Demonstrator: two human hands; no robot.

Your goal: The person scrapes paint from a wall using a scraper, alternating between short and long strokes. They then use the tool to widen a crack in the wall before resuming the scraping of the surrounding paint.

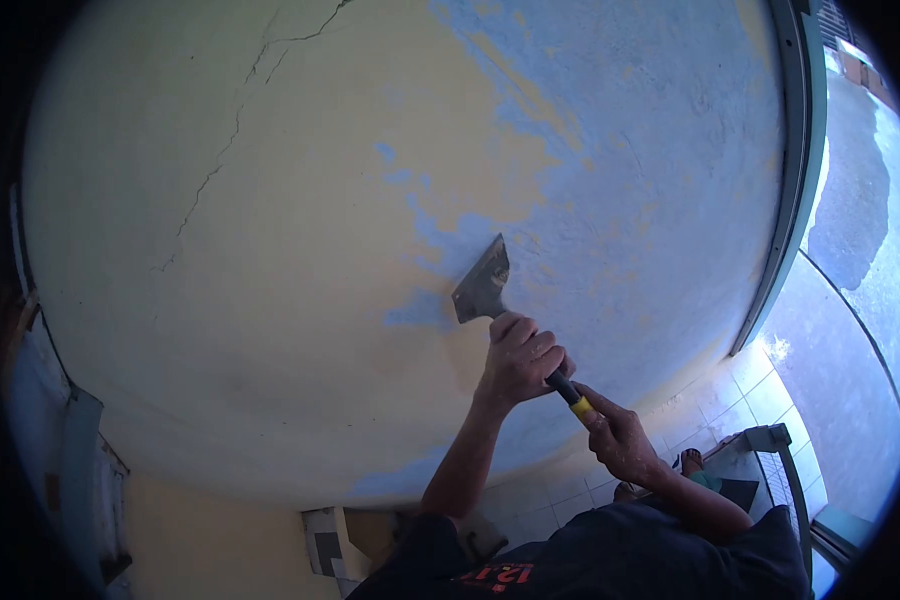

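Note:
A wide-bladed paint scraper (pixel 484 284) meets the wall (pixel 300 240) at the edge between yellowish paint and bluish patches. My left hand (pixel 522 358) is wrapped round the handle just behind the blade. Lower down, my right hand (pixel 625 442) grips the handle's end by its yellow band. The handle between the two hands is black and yellow. Bluish surface (pixel 660 190) shows across the wall's right side, with leftover yellow flecks. A thin dark crack (pixel 208 185) runs down the yellow part at upper left.
A door or window frame (pixel 798 150) borders the wall on the right, with pavement (pixel 850 330) beyond it. Pale floor tiles (pixel 715 395) lie below. A dark metal stand (pixel 770 438) is at lower right, near my feet (pixel 691 458). A boxy object (pixel 330 540) sits lower left.

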